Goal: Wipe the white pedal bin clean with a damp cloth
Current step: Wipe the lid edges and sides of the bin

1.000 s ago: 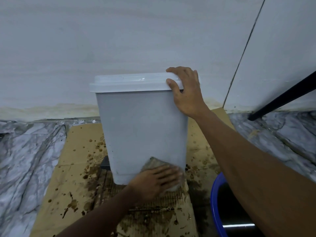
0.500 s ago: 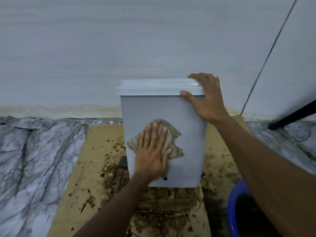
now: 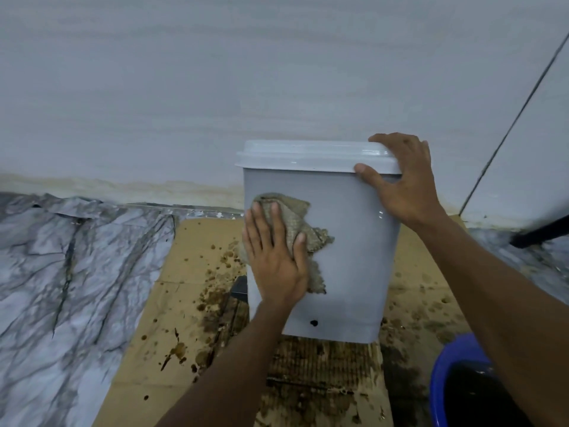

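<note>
Head view shows the bin (image 3: 354,241) standing upright on a stained sheet of cardboard (image 3: 184,272), toward the sheet's far edge and close to the wall. The left hand (image 3: 274,260) lies flat with straight fingers, pressing the cloth (image 3: 303,223) against the upper left part of the bin's front face. No finger curls round the cloth, so only palm pressure holds it there. The right hand (image 3: 403,183) grips the lid (image 3: 308,155) at its right front corner, thumb on the front rim and fingers over the top. A dark spot (image 3: 313,322) sits low on the front face, near the base and below the cloth. A blue bucket (image 3: 443,374) stands at the cardboard's near right corner (only part of it is in view).

The bin looks like thin, hollow plastic: light, smooth, probably slick when wet, and liable to slide or tip back under a push. The lid corner seems the sensible place to brace it, since that hold also pins the lid down. The cloth is soft and limp, and it likely bunches unless spread under the palm.
</note>
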`<state>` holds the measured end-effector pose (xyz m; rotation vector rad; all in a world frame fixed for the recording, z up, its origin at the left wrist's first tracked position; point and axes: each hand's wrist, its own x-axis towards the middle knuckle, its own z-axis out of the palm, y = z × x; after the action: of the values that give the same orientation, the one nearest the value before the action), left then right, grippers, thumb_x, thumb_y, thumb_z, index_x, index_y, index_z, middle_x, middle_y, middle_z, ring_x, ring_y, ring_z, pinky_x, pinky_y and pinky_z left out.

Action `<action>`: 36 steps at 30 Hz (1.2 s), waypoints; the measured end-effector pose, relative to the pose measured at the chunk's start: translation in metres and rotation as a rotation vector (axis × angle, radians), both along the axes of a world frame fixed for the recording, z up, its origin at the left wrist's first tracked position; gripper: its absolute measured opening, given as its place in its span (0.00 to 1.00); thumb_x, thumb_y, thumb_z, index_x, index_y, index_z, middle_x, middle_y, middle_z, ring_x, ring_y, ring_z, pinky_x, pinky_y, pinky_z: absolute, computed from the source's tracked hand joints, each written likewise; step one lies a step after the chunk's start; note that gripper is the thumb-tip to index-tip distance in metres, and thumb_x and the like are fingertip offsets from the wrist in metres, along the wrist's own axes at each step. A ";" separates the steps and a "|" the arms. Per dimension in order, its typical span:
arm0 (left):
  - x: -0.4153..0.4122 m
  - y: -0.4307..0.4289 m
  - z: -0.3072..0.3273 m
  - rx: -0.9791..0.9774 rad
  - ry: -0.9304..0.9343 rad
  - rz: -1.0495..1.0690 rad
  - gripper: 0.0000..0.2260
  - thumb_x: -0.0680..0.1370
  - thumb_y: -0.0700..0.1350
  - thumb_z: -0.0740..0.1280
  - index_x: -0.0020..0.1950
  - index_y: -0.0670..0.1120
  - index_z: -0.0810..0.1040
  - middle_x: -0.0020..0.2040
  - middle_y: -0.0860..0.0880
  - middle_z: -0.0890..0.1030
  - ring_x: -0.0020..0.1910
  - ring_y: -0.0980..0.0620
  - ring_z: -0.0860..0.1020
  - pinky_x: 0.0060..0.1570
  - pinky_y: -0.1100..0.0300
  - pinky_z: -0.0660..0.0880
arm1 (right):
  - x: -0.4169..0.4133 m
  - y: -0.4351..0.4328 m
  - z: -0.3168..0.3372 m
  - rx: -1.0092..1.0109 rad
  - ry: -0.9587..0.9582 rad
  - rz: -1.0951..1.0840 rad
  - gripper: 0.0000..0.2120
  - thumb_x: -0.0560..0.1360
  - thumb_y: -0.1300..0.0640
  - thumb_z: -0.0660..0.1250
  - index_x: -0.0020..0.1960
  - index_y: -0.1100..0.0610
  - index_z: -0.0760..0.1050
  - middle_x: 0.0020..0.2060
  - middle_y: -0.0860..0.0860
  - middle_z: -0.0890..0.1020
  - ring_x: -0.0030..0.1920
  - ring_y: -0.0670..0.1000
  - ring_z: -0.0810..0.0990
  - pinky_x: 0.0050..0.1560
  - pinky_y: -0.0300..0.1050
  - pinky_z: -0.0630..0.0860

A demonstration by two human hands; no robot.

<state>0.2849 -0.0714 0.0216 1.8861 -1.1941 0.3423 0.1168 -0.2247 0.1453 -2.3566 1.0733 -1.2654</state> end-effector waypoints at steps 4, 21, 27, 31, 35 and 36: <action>-0.039 0.027 -0.044 0.007 0.297 0.096 0.32 0.85 0.55 0.54 0.84 0.42 0.49 0.84 0.43 0.45 0.83 0.41 0.44 0.80 0.41 0.46 | 0.000 0.001 0.000 -0.015 0.007 0.004 0.25 0.74 0.37 0.68 0.65 0.49 0.76 0.60 0.51 0.76 0.65 0.53 0.71 0.71 0.43 0.60; -0.073 0.027 -0.061 -0.045 0.638 0.316 0.36 0.84 0.65 0.47 0.84 0.45 0.42 0.84 0.45 0.40 0.83 0.47 0.38 0.80 0.40 0.45 | 0.000 0.006 0.001 0.001 -0.010 -0.020 0.24 0.74 0.38 0.69 0.65 0.49 0.76 0.60 0.50 0.76 0.63 0.54 0.70 0.63 0.30 0.60; -0.130 0.021 -0.057 0.013 0.840 0.310 0.40 0.82 0.69 0.42 0.81 0.44 0.34 0.82 0.43 0.32 0.80 0.48 0.31 0.80 0.46 0.39 | -0.002 0.008 0.001 -0.035 -0.029 -0.011 0.24 0.75 0.39 0.69 0.65 0.51 0.76 0.60 0.51 0.77 0.62 0.51 0.70 0.67 0.48 0.66; -0.104 0.015 -0.050 0.008 0.468 0.111 0.35 0.85 0.57 0.53 0.83 0.39 0.40 0.83 0.41 0.37 0.82 0.41 0.36 0.80 0.44 0.38 | -0.002 0.009 0.002 -0.026 -0.029 -0.005 0.24 0.75 0.39 0.69 0.65 0.51 0.76 0.60 0.51 0.76 0.63 0.51 0.70 0.67 0.56 0.67; -0.065 0.024 -0.057 -0.068 0.646 0.260 0.36 0.85 0.59 0.53 0.83 0.44 0.39 0.83 0.45 0.37 0.82 0.45 0.36 0.80 0.45 0.39 | -0.001 0.012 0.001 -0.024 -0.051 -0.009 0.24 0.74 0.38 0.69 0.65 0.51 0.76 0.59 0.49 0.76 0.62 0.50 0.69 0.67 0.55 0.68; -0.064 0.027 -0.059 -0.071 0.806 0.340 0.36 0.84 0.61 0.51 0.83 0.44 0.38 0.83 0.45 0.36 0.82 0.45 0.36 0.80 0.44 0.39 | 0.000 0.012 0.001 -0.022 -0.059 -0.012 0.24 0.74 0.38 0.69 0.65 0.51 0.76 0.59 0.47 0.75 0.62 0.47 0.69 0.67 0.56 0.68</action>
<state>0.2211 -0.0447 -0.0374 1.8749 -0.3208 -0.1964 0.1164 -0.2128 0.1461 -2.3171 1.0620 -1.3490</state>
